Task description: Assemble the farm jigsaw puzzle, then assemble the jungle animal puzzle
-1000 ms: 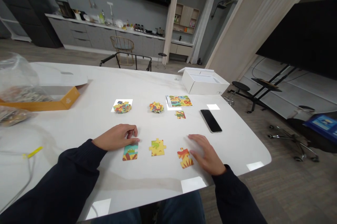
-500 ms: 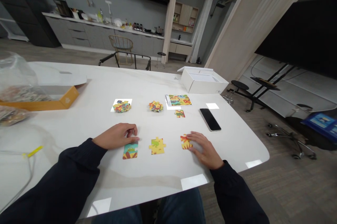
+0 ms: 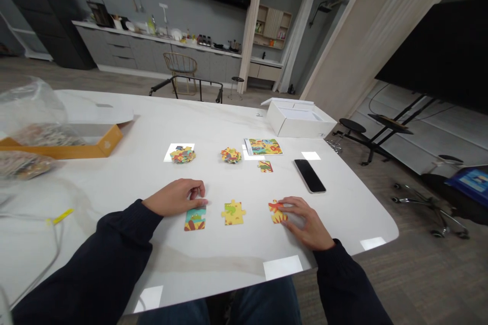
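My left hand [image 3: 179,197] rests on the table with curled fingers and the thumb apart, its tip on the upper edge of a teal puzzle piece [image 3: 195,219] with a green animal and brown leaves. To the right lies a yellow puzzle piece [image 3: 234,213] with a green figure, untouched. My right hand [image 3: 307,220] has its fingertips and thumb around the right side of a red-and-yellow puzzle piece [image 3: 275,211], which stays flat on the table. Farther back, a single green-and-yellow puzzle piece [image 3: 265,166] lies below the picture card [image 3: 266,146].
Two piles of puzzle pieces, a left pile [image 3: 183,155] and a right pile [image 3: 231,155], sit mid-table. A phone [image 3: 309,176] lies at the right, before a white box [image 3: 297,119]. At the left are a yellow box [image 3: 109,141], plastic bags [image 3: 28,165] and a cable [image 3: 57,241].
The whole view has shifted slightly, so everything appears a little farther right. The red-and-yellow piece under my right fingers has turned slightly. My left hand keeps its place at the teal piece.
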A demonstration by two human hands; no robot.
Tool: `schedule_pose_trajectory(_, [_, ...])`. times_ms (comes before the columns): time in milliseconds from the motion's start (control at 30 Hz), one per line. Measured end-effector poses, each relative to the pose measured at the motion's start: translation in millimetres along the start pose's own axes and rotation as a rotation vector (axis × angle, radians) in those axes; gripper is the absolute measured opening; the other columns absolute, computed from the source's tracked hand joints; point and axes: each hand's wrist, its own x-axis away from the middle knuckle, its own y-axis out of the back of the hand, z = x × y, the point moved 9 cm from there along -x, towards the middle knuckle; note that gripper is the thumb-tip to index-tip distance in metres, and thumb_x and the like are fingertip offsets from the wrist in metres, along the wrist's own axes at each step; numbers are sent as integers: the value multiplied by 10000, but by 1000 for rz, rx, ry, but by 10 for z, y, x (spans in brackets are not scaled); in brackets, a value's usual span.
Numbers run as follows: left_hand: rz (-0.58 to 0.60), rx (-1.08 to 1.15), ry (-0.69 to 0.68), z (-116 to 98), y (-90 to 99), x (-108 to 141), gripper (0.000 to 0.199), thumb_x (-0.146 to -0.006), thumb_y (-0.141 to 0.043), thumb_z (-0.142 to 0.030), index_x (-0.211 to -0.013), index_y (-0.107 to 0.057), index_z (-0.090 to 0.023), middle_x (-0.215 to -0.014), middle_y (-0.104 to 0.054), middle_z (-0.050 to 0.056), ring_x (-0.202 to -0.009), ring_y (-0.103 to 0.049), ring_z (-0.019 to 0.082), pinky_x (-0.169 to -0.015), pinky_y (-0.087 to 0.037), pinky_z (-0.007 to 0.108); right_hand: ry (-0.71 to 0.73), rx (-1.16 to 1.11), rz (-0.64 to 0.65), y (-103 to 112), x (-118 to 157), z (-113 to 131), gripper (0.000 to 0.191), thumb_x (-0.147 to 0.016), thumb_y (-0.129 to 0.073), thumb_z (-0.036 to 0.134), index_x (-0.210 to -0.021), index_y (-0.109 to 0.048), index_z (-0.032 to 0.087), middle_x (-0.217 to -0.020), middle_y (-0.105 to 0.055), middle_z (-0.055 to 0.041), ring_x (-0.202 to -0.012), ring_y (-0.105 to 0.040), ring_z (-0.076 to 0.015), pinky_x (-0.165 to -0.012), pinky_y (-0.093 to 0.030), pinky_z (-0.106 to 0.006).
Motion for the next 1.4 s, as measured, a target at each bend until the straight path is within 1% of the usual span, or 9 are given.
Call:
schedule_pose_trajectory(133, [-8, 20, 2, 13, 2, -1, 390, -847, -623, -597, -882, -658, -211, -732, -621, 6, -664, -560, 166, -625, -363, 263, -67, -37, -63, 136, -126, 39, 360, -885, -718, 359, -1240, -726, 303, -1291, -695, -86, -1237, -618, -314, -1084, -503, -542])
schedule_pose_trajectory(233, [-12, 20, -3, 22, 5, 1, 387, -844, -633, -591, -893, -660, -208, -739, -631, 6, -663, -564, 165, -624, -359, 263, -49, -12, -176, 242, -492, 211, 344, -920, -683, 373, -1249, -710, 280, -1311, -686, -94, -1269, -602, -312, -1120, -472, -540])
schedule_pose_trajectory(400, [-21, 8, -32, 9, 22, 19, 383, -846, -648, -581, -904, -667, -204, -747, -646, 7, -667, -573, 166, -635, -362, 264, 65, 87, 23, -388, -1561, 529, 461, -943, -641, 289, -1399, -579, 252, -1420, -622, -92, -1323, -568, -279, -1155, -438, -492])
schedule_pose_trajectory(533, [-34, 8, -35, 26, 25, 24, 365, -843, -664, -566, -904, -674, -206, -748, -660, 6, -667, -583, 165, -636, -367, 264, 4, 220, 114, -929, -2212, 451, 448, -904, -649, 137, -1350, -599, 135, -1392, -620, -182, -1387, -496, -312, -1160, -401, -475])
schedule_pose_trajectory(800, [-54, 23, -15, 52, 36, 21, 360, -820, -685, -560, -905, -690, -210, -740, -685, 10, -656, -602, 171, -626, -369, 273, -16, 186, 95, -1082, -2527, 199, 428, -674, -854, 143, -1071, -699, 189, -1102, -716, -95, -1088, -630, -287, -990, -488, -452])
schedule_pose_trajectory(967, [-57, 34, -16, 55, 34, 26, 368, -824, -677, -568, -901, -691, -209, -737, -679, 11, -649, -596, 170, -617, -370, 269, -3, 85, 38, -808, -2491, 287, 544, -649, -856, 193, -1157, -660, 204, -1116, -693, -71, -1043, -632, -251, -915, -518, -404])
schedule_pose_trajectory(1067, [-49, 42, -20, 66, 22, 22, 379, -831, -665, -581, -902, -683, -209, -746, -679, 11, -652, -595, 169, -616, -369, 267, 68, -71, 70, -478, -2185, 334, 582, -694, -811, 195, -1243, -619, 236, -1217, -673, -67, -1096, -633, -247, -904, -519, -392])
schedule_pose_trajectory(1200, [-40, 27, -27, 43, 22, 15, 372, -837, -658, -577, -895, -671, -210, -744, -672, 8, -660, -595, 170, -632, -371, 272, -31, -41, 139, -73, -1487, -82, 536, -707, -754, 169, -1224, -644, 257, -1225, -673, -56, -1104, -628, -244, -911, -517, -398])
schedule_pose_trajectory(1400, [-27, 27, 23, 38, 19, 1, 381, -827, -644, -587, -879, -664, -210, -739, -643, 7, -659, -575, 169, -619, -365, 268, -145, -91, 94, 103, -774, -686, 497, -737, -680, 169, -1227, -658, 253, -1279, -666, -75, -1076, -651, -244, -896, -553, -413])
